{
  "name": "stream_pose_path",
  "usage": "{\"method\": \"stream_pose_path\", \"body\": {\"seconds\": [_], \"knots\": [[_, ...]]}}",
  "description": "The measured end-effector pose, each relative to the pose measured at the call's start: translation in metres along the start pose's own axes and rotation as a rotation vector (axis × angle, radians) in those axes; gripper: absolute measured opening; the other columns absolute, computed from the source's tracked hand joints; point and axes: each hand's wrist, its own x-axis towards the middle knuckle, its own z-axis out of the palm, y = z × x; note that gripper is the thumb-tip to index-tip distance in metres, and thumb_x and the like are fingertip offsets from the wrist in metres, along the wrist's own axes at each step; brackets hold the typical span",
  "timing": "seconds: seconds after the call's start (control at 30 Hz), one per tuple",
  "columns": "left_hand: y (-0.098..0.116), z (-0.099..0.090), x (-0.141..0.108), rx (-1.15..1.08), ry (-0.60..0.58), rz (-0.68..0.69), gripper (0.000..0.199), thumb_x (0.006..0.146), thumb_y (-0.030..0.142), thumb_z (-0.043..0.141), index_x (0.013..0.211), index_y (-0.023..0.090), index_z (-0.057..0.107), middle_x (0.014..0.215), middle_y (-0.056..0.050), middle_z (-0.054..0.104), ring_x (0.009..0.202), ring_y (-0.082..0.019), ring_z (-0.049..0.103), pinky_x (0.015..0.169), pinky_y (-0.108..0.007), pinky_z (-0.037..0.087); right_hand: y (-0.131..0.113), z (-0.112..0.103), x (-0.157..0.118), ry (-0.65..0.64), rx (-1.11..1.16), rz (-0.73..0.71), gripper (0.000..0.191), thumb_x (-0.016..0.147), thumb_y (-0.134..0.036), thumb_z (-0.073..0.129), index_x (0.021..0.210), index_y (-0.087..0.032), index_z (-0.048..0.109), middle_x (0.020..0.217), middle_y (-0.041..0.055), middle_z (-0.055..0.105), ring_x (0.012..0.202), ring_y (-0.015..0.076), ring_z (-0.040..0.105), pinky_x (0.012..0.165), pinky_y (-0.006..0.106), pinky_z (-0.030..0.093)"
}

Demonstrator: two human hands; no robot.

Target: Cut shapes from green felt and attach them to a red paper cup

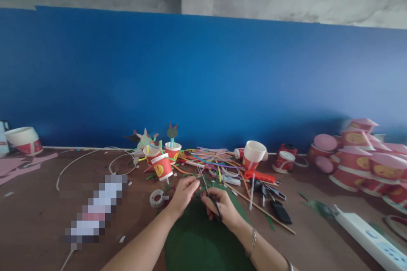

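My right hand (222,207) is closed round the black handles of a pair of scissors (217,208), whose blades point up and away from me. To the left of the blades, my left hand (187,192) pinches thumb and fingers together; whatever lies between them is too small to make out. Beneath both hands spreads a dark green sheet (203,241) on the brown table (140,203). Left of my left hand lies a roll of clear tape (157,198).
Paper cups with animal cut-outs (162,166) stand behind my hands, beside a heap of coloured pipe cleaners (206,159). To the right are a white-and-red cup (254,154), an orange-red tool (260,177), keys (280,209), a power strip (369,233) and stacked red cups (359,163). A blue wall panel (203,80) rises behind.
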Motion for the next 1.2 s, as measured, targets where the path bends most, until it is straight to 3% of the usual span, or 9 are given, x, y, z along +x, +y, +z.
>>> {"method": "stream_pose_path", "body": {"seconds": [0.53,0.7,1.2], "knots": [[-0.0055,-0.0013,0.0021,0.047,0.116,0.028,0.037,0.078,0.045,0.050,0.057,0.017,0.037,0.052,0.006,0.030,0.049,-0.008,0.027,0.047,-0.021,0.019,-0.0028,0.0008,-0.0004,0.009,-0.022,0.051,0.035,0.067,-0.048,0.063,0.064,-0.015,0.052,0.040,-0.0066,0.047,0.030,0.0050,0.039,0.028,0.015,0.031],[-0.0046,-0.0006,0.0024,0.051,0.110,0.026,0.037,0.076,0.048,0.051,0.057,0.017,0.040,0.052,0.006,0.031,0.049,-0.008,0.028,0.046,-0.021,0.020,-0.0016,0.0003,-0.0001,-0.016,0.021,0.018,0.035,0.067,-0.048,0.063,0.070,-0.014,0.054,0.043,-0.0063,0.049,0.034,0.0057,0.043,0.033,0.016,0.036],[-0.0016,0.0007,0.0007,0.080,0.110,0.042,0.034,0.078,0.042,0.049,0.056,0.017,0.039,0.052,0.006,0.031,0.050,-0.008,0.028,0.048,-0.022,0.020,-0.0002,0.0009,0.0004,-0.006,0.002,0.022,0.036,0.067,-0.050,0.063,0.069,-0.015,0.054,0.043,-0.0067,0.047,0.035,0.0062,0.043,0.034,0.017,0.037]]}}
